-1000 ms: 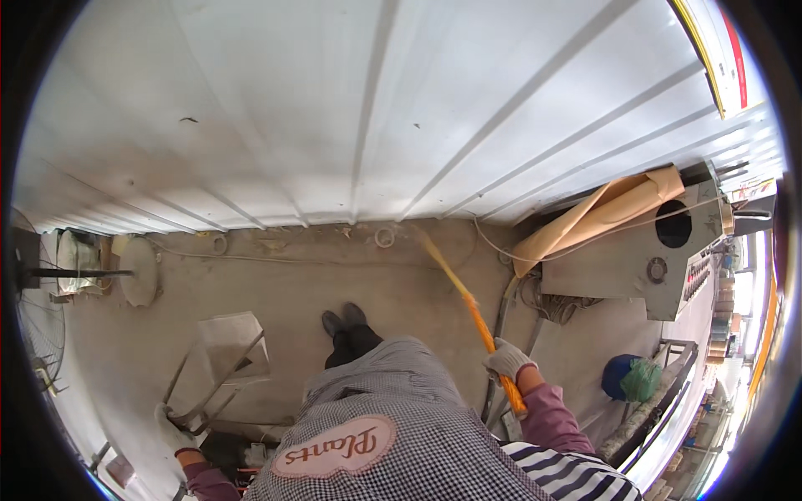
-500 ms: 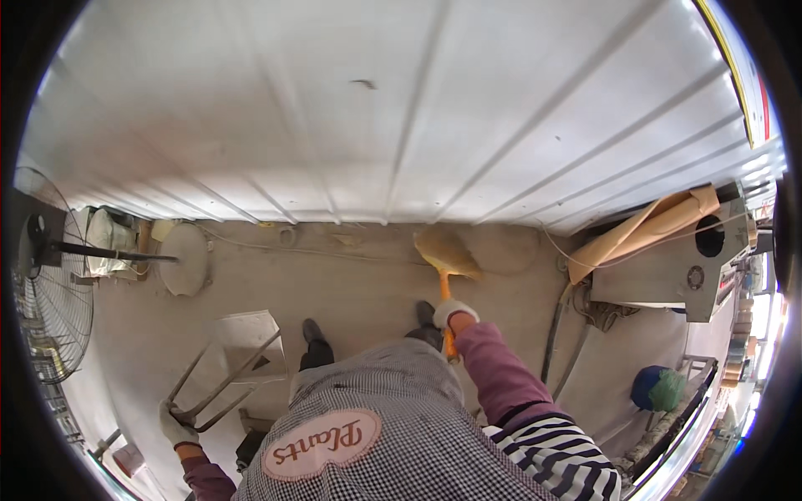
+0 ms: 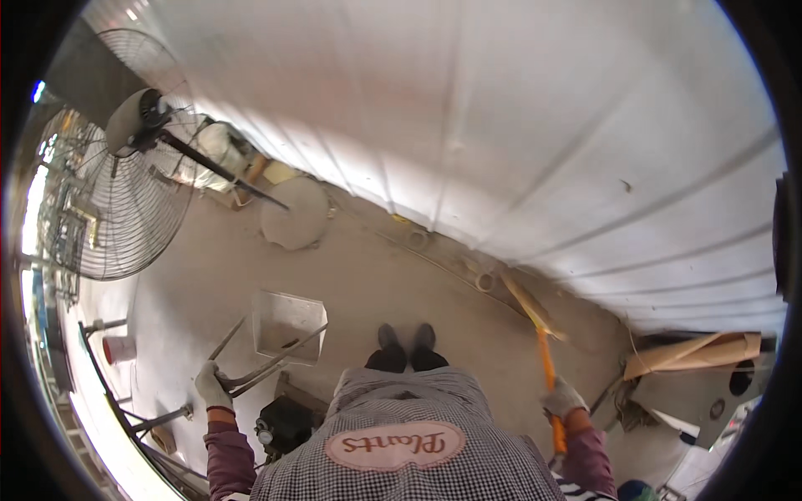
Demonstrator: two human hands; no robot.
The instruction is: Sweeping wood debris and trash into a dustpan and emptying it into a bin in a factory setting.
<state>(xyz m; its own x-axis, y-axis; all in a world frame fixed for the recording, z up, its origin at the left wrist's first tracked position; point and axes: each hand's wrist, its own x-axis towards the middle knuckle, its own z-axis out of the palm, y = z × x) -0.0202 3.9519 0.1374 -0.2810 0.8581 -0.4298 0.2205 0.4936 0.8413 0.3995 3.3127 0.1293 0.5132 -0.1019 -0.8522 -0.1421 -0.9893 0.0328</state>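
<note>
My gloved left hand (image 3: 212, 387) is closed around the bent metal bars of a long-handled dustpan (image 3: 289, 324). Its pale square pan hangs over or rests on the floor; I cannot tell which. On the right, my gloved right hand (image 3: 565, 399) grips the orange handle of a broom (image 3: 545, 355). The broom's yellowish bristles reach toward the foot of the white ribbed wall and look thin and blurred. Both of my feet stand side by side on the floor between the two tools.
A large standing fan (image 3: 138, 192) with a round base (image 3: 295, 213) is at the left. Short tube rings (image 3: 484, 282) and a cable lie along the wall. A grey metal cabinet (image 3: 710, 397) with brown cardboard (image 3: 689, 355) is at the right; a black machine (image 3: 288, 427) sits near my left arm.
The view has turned leftward, so the fan now shows more fully. The broom has swung out to my right, its bristles nearer the wall. My feet have come together. Both hands keep their holds.
</note>
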